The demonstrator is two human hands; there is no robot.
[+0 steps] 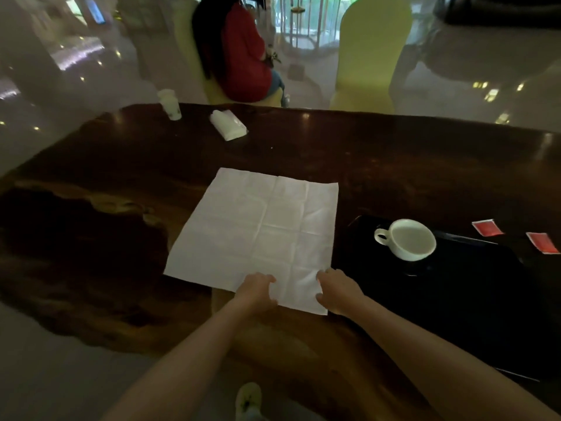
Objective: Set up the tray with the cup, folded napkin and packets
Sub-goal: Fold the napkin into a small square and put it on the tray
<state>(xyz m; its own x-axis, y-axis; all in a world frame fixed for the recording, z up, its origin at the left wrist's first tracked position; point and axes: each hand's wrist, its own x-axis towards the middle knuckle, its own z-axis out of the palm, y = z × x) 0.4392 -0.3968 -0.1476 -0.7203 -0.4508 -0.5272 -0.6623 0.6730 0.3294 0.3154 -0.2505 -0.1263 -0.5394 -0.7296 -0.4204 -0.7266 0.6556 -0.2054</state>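
Status: one of three items is placed. The cup (408,240), white, glazed and wide-mouthed with its handle to the left, stands on the tray (473,302). The tray is a glossy black rectangle with rounded corners, at the right of the table (91,238). Remaining steps, as we judge them: fold the napkin, transfer it to the tray, add the packets.

The napkin (258,232) lies fully open and flat on the dark polished wood, just left of the tray. We note thin white paper marked by a grid of creases. The two packets (487,227) — small, flat red rectangles with pale edges — lie on the table beyond the tray's far right side, not on it.

The right hand (338,291) pinches the napkin's near right corner between thumb and fingers. The left hand (258,291) rests curled on the near edge beside it. We cannot tell whether it grips the paper.
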